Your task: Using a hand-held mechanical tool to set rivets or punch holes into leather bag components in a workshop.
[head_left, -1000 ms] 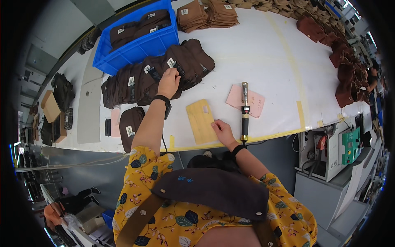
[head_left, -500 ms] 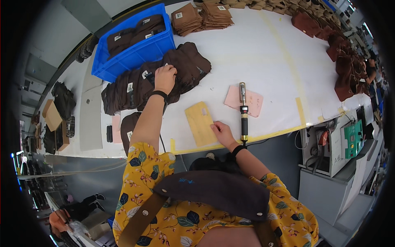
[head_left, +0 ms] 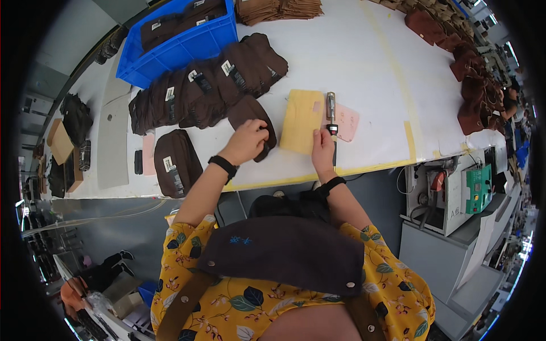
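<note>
My left hand [head_left: 248, 141] grips a dark brown fabric piece [head_left: 254, 109] near the table's front edge, its fingers curled over the lower part. My right hand [head_left: 323, 149] holds a yellow rectangular card [head_left: 301, 121] by its lower right edge, thumb on top. The card has a small cut-out near its upper right corner. Just right of the card lies a pen-shaped tool [head_left: 331, 106] with a metal front and a dark grip; my right hand partly covers it. A pink card [head_left: 346, 123] lies beneath the tool.
Behind my left hand lies an overlapping row of brown fabric pieces [head_left: 199, 94] with white labels. A single labelled piece [head_left: 177, 162] lies left. A blue crate [head_left: 181, 52] holds more. Tan stacks [head_left: 278, 10] and reddish-brown bags [head_left: 475, 94] stand farther off.
My left hand has drawn one brown piece from the row toward me. My right hand has moved up and right with the yellow card, which is now beside the tool.
</note>
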The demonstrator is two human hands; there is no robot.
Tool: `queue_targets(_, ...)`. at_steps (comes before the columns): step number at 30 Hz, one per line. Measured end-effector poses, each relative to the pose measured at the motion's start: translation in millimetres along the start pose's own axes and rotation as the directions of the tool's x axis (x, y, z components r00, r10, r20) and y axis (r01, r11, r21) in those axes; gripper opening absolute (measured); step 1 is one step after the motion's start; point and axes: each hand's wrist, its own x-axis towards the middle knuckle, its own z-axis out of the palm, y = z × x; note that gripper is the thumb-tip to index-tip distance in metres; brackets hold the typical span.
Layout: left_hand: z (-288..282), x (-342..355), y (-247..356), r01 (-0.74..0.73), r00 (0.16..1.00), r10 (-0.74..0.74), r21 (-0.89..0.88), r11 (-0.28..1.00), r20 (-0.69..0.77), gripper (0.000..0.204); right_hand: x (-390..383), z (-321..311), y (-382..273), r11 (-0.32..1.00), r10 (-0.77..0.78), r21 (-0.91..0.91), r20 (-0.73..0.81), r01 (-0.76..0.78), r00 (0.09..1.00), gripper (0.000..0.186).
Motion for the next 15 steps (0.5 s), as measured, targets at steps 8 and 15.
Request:
queue_targets(8, 80.8, -65.4, 32.5, 0.488, 0.866, -0.474, 0.063, 0.871, -0.156, 0.092, 21.1, 6.4, -18.7, 0.984, -0.081, -0.15, 0.083, 0.092, 0.993, 0.022)
queue_targets(15, 72.8, -67.5, 18.3, 0.434, 0.899, -0.438, 0.168, 0.885, -0.015, 0.109, 32.1, 18.6, 1.0, 0.955, -0.112, -0.253, 0.181, 0.157, 0.977, 0.023)
